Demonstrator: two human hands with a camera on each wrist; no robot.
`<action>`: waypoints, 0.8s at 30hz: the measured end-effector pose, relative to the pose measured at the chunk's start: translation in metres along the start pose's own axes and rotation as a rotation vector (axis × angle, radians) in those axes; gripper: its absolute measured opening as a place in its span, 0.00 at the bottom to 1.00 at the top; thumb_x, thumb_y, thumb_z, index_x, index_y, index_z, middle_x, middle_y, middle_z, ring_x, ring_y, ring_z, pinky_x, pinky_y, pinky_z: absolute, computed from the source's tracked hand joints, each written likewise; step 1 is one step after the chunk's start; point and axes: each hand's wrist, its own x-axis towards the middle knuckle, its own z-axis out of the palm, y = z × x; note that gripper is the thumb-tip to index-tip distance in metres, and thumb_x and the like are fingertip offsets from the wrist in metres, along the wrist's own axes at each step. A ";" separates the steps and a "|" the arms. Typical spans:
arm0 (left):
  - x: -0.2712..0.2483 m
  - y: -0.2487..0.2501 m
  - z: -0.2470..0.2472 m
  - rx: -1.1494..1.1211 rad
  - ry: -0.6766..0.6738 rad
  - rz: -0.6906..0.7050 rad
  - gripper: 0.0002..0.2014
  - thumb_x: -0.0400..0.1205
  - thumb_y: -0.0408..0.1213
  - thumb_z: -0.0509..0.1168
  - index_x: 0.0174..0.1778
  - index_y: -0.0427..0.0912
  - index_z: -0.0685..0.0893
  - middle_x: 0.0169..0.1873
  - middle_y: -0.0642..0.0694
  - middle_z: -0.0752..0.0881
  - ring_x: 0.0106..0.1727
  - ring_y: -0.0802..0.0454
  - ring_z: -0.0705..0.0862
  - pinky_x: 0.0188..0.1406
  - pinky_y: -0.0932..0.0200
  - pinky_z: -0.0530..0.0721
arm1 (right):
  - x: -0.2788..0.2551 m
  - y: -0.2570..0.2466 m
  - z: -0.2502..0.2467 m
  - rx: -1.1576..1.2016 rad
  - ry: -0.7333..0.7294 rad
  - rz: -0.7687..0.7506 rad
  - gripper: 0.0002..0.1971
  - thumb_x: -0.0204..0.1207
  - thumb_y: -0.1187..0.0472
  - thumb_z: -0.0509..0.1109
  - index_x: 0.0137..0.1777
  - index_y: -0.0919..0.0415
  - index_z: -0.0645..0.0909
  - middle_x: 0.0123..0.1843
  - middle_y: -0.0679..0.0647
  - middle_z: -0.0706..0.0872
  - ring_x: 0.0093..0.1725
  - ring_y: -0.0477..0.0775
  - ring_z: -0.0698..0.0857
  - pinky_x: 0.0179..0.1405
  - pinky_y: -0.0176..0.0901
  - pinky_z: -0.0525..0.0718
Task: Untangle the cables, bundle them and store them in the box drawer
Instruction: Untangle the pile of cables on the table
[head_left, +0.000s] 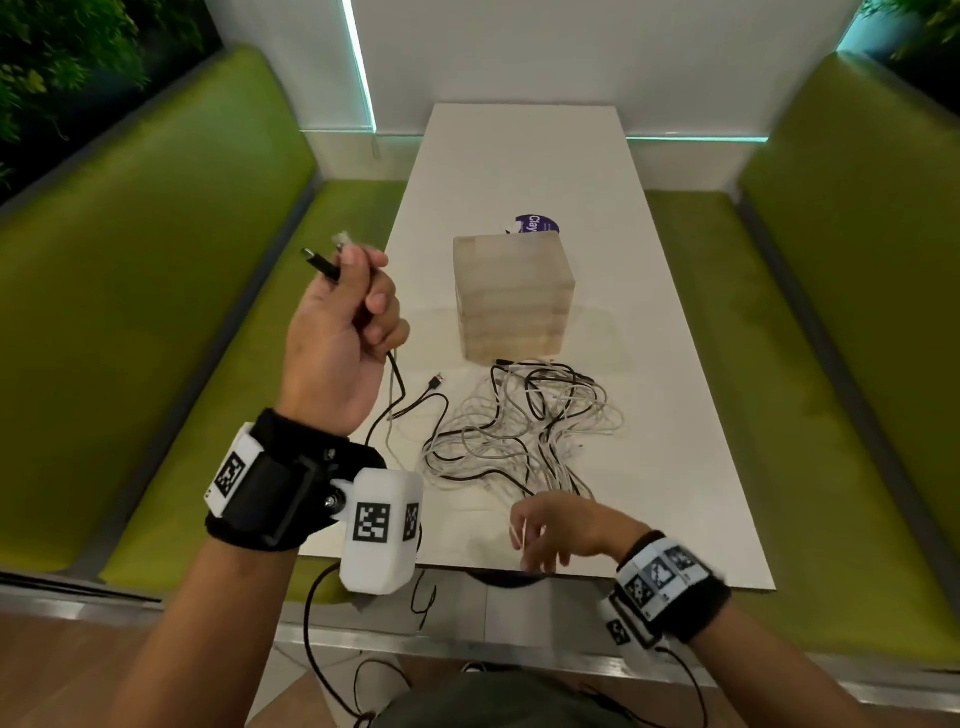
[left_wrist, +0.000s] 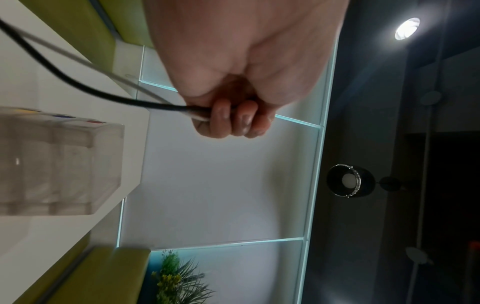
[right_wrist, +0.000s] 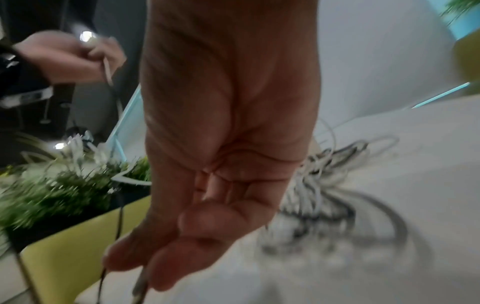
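A tangle of white and black cables (head_left: 519, 431) lies on the white table (head_left: 675, 415), just in front of a translucent box drawer (head_left: 511, 296). My left hand (head_left: 348, 312) is raised above the table's left edge. It grips a black cable end (head_left: 321, 266) and a white cable end (head_left: 343, 241), both trailing down to the tangle. In the left wrist view its curled fingers (left_wrist: 228, 121) hold the black cable (left_wrist: 64, 80). My right hand (head_left: 540, 535) hovers near the table's front edge and pinches thin cable strands (right_wrist: 140, 286) running from the tangle (right_wrist: 319, 185).
A purple round label (head_left: 537, 224) lies behind the box. Green padded benches (head_left: 156, 312) flank the table on both sides. A loose black plug (head_left: 436, 383) lies left of the tangle. Plants stand behind the benches.
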 end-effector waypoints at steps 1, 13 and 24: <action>-0.001 -0.002 0.001 0.006 -0.005 -0.023 0.14 0.89 0.42 0.50 0.41 0.44 0.75 0.22 0.55 0.72 0.19 0.61 0.63 0.19 0.67 0.63 | 0.003 0.002 0.010 -0.007 -0.013 0.010 0.12 0.68 0.70 0.77 0.38 0.56 0.76 0.32 0.53 0.87 0.29 0.52 0.86 0.25 0.37 0.81; -0.027 -0.019 -0.012 0.061 -0.026 -0.195 0.11 0.82 0.46 0.57 0.39 0.44 0.74 0.28 0.52 0.73 0.22 0.61 0.63 0.12 0.71 0.60 | 0.039 -0.006 0.017 -0.249 0.426 -0.007 0.05 0.77 0.64 0.68 0.49 0.65 0.82 0.46 0.59 0.86 0.45 0.59 0.85 0.40 0.41 0.79; -0.031 -0.078 -0.049 0.200 0.132 -0.330 0.12 0.88 0.38 0.55 0.41 0.40 0.77 0.23 0.50 0.76 0.25 0.53 0.77 0.20 0.64 0.76 | 0.040 -0.013 0.020 -0.319 0.561 0.058 0.05 0.76 0.64 0.65 0.48 0.62 0.81 0.48 0.57 0.87 0.48 0.58 0.85 0.47 0.47 0.81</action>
